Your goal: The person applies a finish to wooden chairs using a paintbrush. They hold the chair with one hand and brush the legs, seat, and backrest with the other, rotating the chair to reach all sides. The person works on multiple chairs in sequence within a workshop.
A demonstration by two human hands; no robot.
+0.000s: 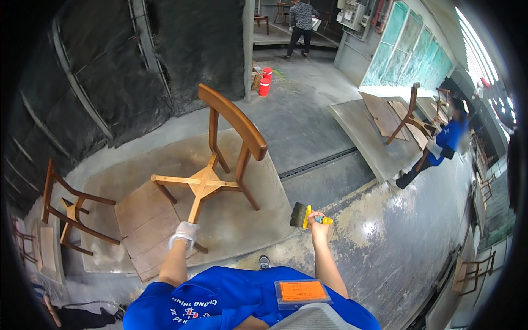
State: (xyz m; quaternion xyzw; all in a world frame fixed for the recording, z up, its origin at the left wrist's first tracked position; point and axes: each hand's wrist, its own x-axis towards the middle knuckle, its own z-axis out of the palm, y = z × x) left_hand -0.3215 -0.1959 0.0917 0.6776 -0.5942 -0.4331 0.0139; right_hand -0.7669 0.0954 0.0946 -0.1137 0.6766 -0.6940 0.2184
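Note:
A brown wooden chair frame (204,184) with a curved backrest and no seat stands before me on a low, stained platform (253,225). Pale bare wood shows on its X-shaped seat support. In a whitish glove, my left hand (185,235) is closed around the near corner of the frame, above a leg. My right hand (319,226), bare, grips a wide paintbrush (306,215) by its yellow handle. The dark bristles point left, apart from the chair, over the platform's right edge.
Another seatless chair (71,209) sits at the left. Brown boards (146,231) lie on the platform. To the right, a co-worker in blue (448,137) is beside a tilted chair (410,115) on another platform (363,137). Red containers (264,86) stand farther back, and another person (301,25) beyond.

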